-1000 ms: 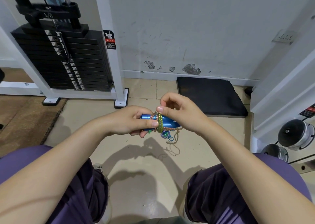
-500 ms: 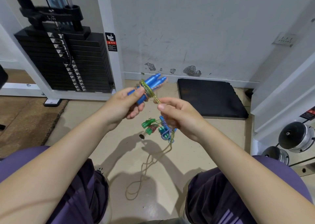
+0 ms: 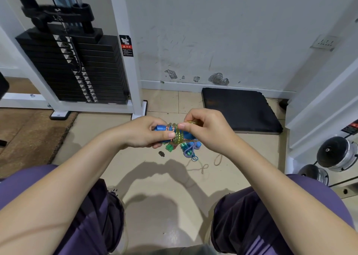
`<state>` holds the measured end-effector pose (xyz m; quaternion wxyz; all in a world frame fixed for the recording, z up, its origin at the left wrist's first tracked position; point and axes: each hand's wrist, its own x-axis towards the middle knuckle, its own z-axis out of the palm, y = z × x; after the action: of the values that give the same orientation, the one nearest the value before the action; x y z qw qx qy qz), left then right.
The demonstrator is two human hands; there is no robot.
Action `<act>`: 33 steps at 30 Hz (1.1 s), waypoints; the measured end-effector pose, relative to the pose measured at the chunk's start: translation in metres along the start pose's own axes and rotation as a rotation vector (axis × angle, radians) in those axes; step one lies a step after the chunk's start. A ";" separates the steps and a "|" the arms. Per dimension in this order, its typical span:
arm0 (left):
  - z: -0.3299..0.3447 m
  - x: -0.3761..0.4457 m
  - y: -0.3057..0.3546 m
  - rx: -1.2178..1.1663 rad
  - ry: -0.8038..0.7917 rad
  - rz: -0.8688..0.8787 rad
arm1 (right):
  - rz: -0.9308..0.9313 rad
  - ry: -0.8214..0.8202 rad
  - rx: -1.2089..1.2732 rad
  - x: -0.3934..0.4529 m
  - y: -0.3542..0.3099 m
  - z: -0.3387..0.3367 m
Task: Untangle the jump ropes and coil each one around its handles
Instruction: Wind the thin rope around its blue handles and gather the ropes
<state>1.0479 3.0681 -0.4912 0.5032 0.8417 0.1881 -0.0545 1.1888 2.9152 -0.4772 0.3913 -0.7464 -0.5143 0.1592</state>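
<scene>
Rope coils on blue handles, pinched by right fingers.

On my feed I see a black weight stack in a white frame at upper left, a warning sticker on its post. A black mat lies on the beige floor against the scuffed white wall. Chrome dumbbells sit at right, a wall socket above, and a brown mat at left.

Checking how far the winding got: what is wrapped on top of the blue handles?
Several turns of yellowish rope circle the blue handles; both hands hide the handles' ends.
</scene>
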 end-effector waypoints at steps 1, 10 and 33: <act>-0.001 -0.002 0.002 -0.027 -0.056 0.021 | -0.001 -0.002 0.019 0.000 0.001 -0.001; 0.007 -0.008 0.009 -0.198 -0.149 0.166 | 0.083 -0.031 0.349 0.007 0.011 -0.006; 0.002 0.012 -0.007 -0.528 0.619 0.147 | 0.217 -0.097 0.303 0.000 0.000 0.014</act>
<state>1.0565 3.0726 -0.5007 0.6242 0.6714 0.2776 0.2874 1.1799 2.9207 -0.4865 0.4544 -0.7216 -0.4192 0.3116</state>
